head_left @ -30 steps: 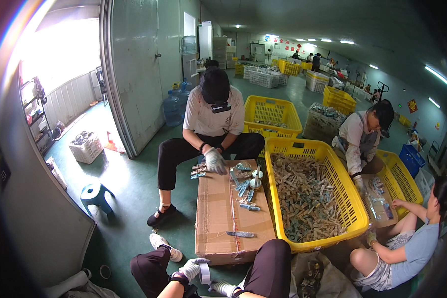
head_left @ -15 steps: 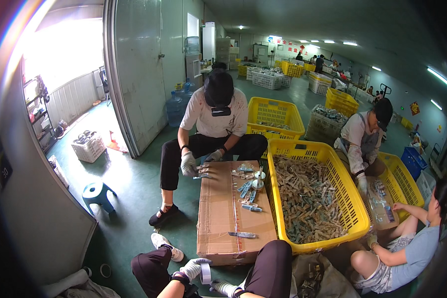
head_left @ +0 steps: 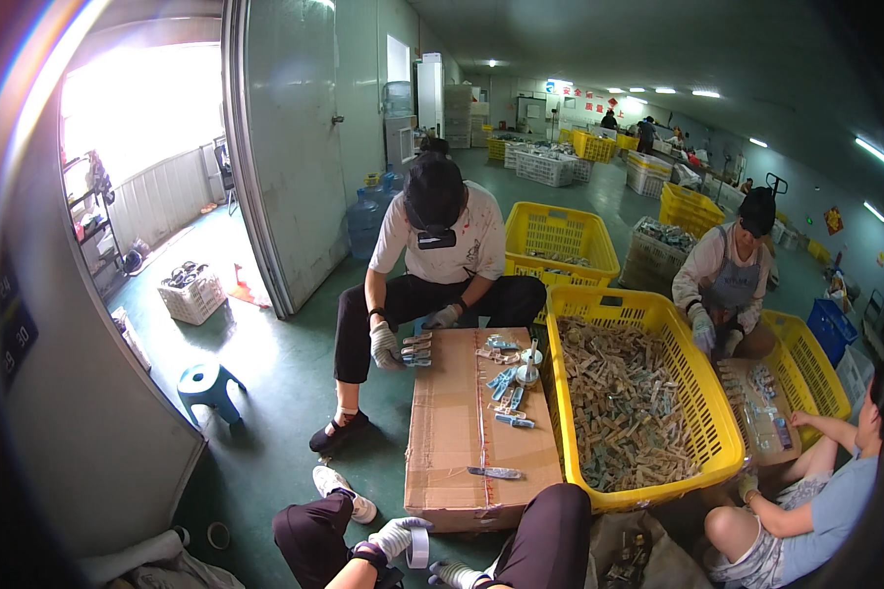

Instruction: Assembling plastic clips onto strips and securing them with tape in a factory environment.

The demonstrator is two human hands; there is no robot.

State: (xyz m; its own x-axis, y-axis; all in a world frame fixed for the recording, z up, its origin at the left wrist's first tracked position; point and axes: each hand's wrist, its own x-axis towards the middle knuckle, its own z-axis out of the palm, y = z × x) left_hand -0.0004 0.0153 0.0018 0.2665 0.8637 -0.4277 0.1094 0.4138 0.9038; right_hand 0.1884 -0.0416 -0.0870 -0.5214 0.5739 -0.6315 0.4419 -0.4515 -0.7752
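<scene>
My left hand (head_left: 399,538), in a striped knit glove, is closed around a roll of white tape (head_left: 418,548) held upright between my knees. Just right of the roll, my right hand (head_left: 455,574), gloved too, has its fingers drawn together; whatever they hold is too small to make out. In front of my knees stands a cardboard box (head_left: 442,432). A utility knife (head_left: 496,473) lies on its near part. Blue clothespins (head_left: 507,385) sit at its right side near a small white stand (head_left: 527,373).
Opposite, a person's gloved hand (head_left: 384,346) touches a row of clothespins (head_left: 416,349). A yellow crate (head_left: 702,378) full of clothespins stands right of the box. Two people work farther right. A blue stool (head_left: 212,386) is at left, a tape roll (head_left: 218,536) lower left.
The whole view has shifted, so things sit farther right and lower. The row of clothespins by the opposite person's hand now shows more plainly. My left hand still holds the tape roll.
</scene>
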